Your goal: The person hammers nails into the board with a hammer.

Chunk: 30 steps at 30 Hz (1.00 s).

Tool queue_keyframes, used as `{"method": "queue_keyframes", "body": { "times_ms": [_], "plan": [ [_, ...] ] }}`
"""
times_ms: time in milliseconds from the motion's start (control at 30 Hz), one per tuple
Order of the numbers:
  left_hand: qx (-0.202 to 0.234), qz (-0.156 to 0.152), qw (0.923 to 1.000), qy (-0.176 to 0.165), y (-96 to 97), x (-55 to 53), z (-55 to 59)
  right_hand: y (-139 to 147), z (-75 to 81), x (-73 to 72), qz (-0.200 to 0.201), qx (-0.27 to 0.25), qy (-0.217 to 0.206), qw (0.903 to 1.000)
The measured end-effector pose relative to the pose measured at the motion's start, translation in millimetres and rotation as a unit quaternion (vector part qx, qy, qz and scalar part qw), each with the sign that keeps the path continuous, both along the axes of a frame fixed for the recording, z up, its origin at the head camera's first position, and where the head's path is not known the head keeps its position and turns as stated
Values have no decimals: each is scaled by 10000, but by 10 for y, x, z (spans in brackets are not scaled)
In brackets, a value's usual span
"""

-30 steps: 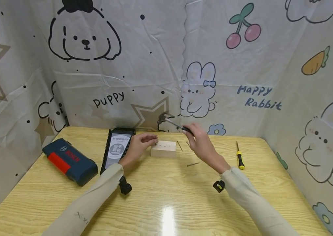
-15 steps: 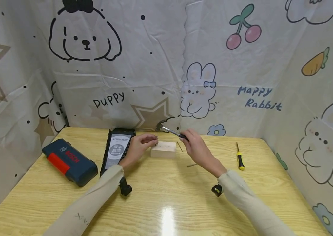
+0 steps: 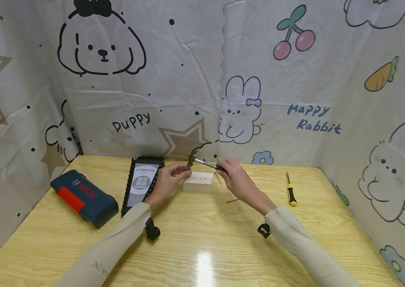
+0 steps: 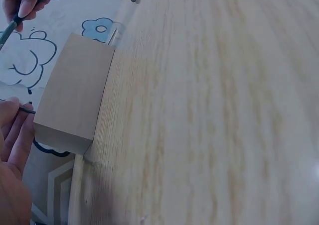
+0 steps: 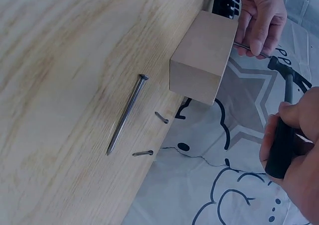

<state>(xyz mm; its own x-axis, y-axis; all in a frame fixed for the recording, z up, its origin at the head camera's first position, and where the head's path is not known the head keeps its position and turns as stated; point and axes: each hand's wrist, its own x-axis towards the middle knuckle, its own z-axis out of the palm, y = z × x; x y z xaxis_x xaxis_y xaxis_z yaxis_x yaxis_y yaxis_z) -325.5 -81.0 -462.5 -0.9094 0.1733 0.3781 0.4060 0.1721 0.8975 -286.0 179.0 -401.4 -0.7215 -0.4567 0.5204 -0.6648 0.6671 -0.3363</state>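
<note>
A pale wooden block (image 3: 198, 185) lies near the back edge of the table, with several dark spots along its top. At its left end my left hand (image 3: 170, 177) pinches a nail (image 5: 242, 46) that stands on the block's top face. My right hand (image 3: 240, 181) grips a small claw hammer (image 3: 206, 163) by its black handle. The hammer head (image 5: 279, 65) is at the nail's head; whether they touch I cannot tell. Right of the block lie a long loose nail (image 5: 127, 113) and two shorter nails, one (image 5: 161, 117) closer to the block than the other (image 5: 143, 153).
A dark blue and red Bosch case (image 3: 84, 197) lies at the left. Between it and my left hand is a black case with a printed label (image 3: 141, 181). A yellow and black screwdriver (image 3: 291, 191) lies at the right. A printed cloth (image 3: 184, 79) hangs behind the table.
My right hand has moved slightly left, bringing the hammer head from above and right down to the nail. The left hand keeps its pinch on the nail; the block has stayed put.
</note>
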Motion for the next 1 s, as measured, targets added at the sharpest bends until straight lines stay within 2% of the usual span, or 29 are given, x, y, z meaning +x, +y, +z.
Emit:
{"method": "queue_keyframes", "body": {
  "times_ms": [200, 433, 567, 667, 767, 833, 1000],
  "plan": [
    [-7, -7, 10000, 61, -12, 25, -2, -16, -30, 6, 134, -172, 237, 9995],
    [127, -71, 9997, 211, -15, 10, -29, -17, -30, 14, 148, -82, 337, 9993],
    [156, -161, 9996, 156, -15, 1, -18, -15, 87, 11, 102, -484, 662, 9966],
    [181, -208, 9996, 92, -9, -5, 3, -29, 180, 5, 123, -949, 1003, 9903],
    [182, -202, 9996, 81, 4, 5, 32, -51, 204, 12, 113, -1214, 1137, 9860],
    [200, -220, 9995, 97, 17, 12, 48, -54, 160, 28, 47, -1079, 1056, 9885],
    [296, -183, 9993, 96, 27, 32, 54, -26, -37, 79, -91, -143, 483, 9987]
  ]
}}
